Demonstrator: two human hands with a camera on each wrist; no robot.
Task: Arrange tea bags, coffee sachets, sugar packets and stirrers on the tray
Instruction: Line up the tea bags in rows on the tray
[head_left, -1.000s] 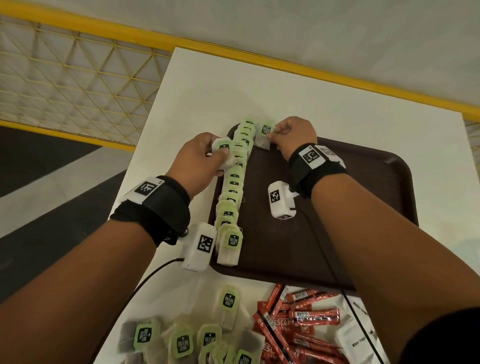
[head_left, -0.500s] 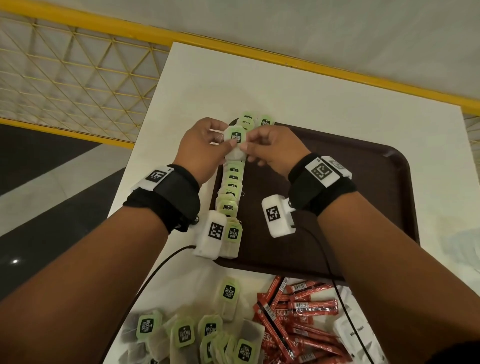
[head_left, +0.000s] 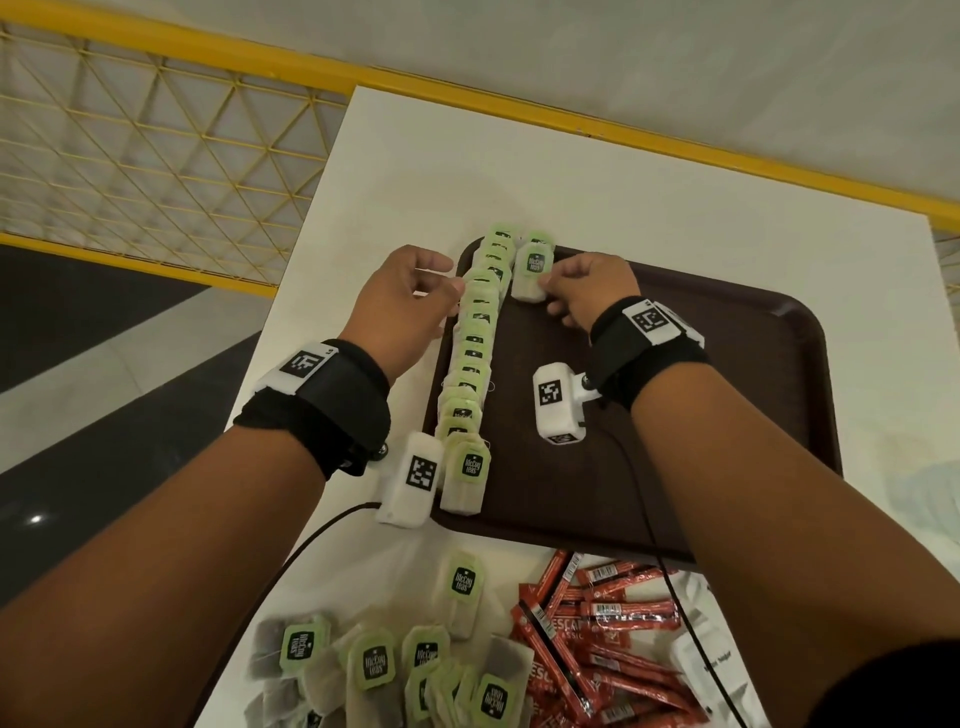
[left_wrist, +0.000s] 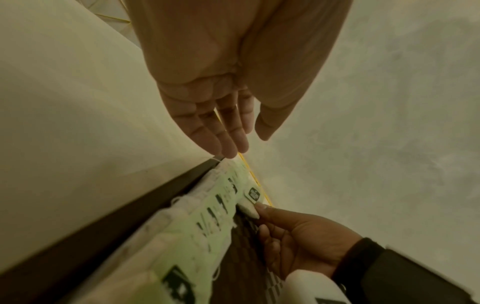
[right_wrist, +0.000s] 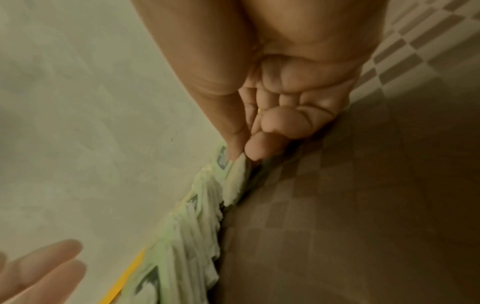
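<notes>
The right hand (head_left: 589, 291) pinched a tea bag (head_left: 532, 275) between thumb and fingers (right_wrist: 255, 150), holding it at the tray's (head_left: 727, 415) far left corner, just beside the far end of a row of tea bags (head_left: 475, 353) running along the tray's left edge. The left hand (head_left: 405, 306) hovered over the tabletop (head_left: 519, 171) just left of that row, fingers (left_wrist: 228, 133) extended and relaxed, grasping nothing. On the tabletop in front of the tray lay a loose pile of tea bags (head_left: 395, 660) and, to its right, red coffee sachets (head_left: 597, 639) beside a white packet (head_left: 711, 670).
</notes>
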